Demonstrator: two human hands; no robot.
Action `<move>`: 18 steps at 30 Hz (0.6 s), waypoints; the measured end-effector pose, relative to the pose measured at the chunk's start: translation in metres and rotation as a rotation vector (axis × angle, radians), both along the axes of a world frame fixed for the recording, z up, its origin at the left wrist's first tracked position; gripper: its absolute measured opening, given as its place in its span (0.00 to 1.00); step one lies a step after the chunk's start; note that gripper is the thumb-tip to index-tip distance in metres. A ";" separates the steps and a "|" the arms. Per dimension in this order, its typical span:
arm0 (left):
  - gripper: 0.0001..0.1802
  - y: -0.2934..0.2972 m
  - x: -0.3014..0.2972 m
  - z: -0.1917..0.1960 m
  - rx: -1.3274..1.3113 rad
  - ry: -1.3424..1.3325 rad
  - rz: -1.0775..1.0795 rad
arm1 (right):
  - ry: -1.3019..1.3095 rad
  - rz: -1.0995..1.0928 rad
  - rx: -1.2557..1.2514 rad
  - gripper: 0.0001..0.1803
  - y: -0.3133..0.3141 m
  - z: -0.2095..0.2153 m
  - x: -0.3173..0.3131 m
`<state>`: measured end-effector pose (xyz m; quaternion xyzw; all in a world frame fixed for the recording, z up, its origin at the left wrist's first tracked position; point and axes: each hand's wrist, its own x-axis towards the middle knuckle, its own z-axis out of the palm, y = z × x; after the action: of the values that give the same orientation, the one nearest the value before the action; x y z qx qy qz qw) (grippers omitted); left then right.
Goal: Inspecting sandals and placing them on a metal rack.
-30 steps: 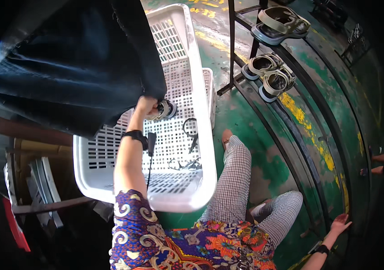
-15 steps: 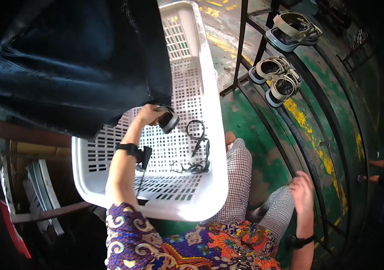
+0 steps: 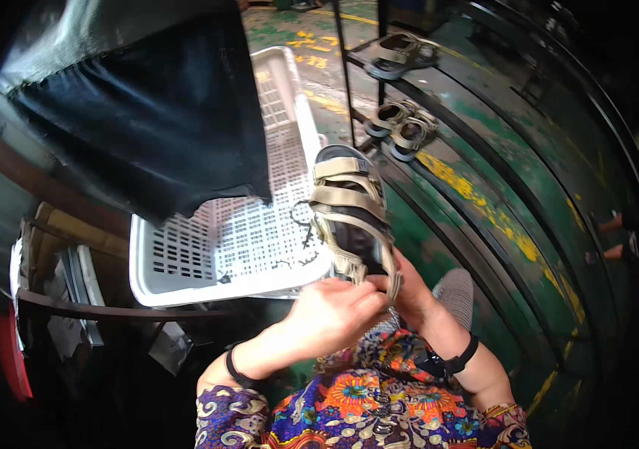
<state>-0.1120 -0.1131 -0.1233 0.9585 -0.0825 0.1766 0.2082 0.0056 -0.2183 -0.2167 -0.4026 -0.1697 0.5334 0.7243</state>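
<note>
A sandal (image 3: 345, 198) with beige straps and a dark footbed is held up in front of me, its toe pointing away and its heel towards my body. My left hand (image 3: 338, 310) is closed at the heel end, fingers pinching around the heel strap. On the other side of the heel, my right hand (image 3: 413, 292) grips the sandal, its fingers partly hidden behind it. Left of the sandal stands a white plastic basket (image 3: 207, 292) with slotted walls. Thin black straps or loops (image 3: 304, 243) lie inside it.
A dark sheet or curtain (image 3: 162, 127) hangs over the basket's far left. At right, a black metal rack (image 3: 476, 202) carries several beige sandals (image 3: 402, 123). A cardboard box (image 3: 80, 232) sits at left. Another person's feet (image 3: 619, 251) show at far right.
My left hand has come out of the basket with the sandal, towards my body. My right hand has moved left from beside the rack and now grips the sandal too.
</note>
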 end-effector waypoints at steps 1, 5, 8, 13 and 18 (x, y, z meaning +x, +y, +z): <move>0.13 -0.016 0.006 -0.009 0.004 0.036 -0.069 | 0.002 -0.039 -0.083 0.34 -0.016 -0.007 0.001; 0.11 -0.051 0.016 -0.037 -0.238 0.008 -0.166 | -0.160 -0.299 -0.189 0.33 -0.096 -0.046 0.003; 0.10 -0.065 0.026 -0.059 -0.335 0.022 0.051 | -0.358 -0.476 -0.322 0.35 -0.138 -0.075 -0.002; 0.28 -0.109 0.067 -0.109 -0.179 0.091 0.028 | -0.746 -0.618 -0.487 0.35 -0.182 -0.099 -0.018; 0.19 -0.117 0.089 -0.145 -0.429 0.341 -0.022 | -0.632 -0.699 -0.400 0.34 -0.196 -0.114 -0.027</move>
<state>-0.0232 -0.2301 -0.2680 0.9073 -0.0171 0.0238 0.4194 -0.0215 -0.4146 -0.3311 -0.7076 -0.1305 0.1335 0.6815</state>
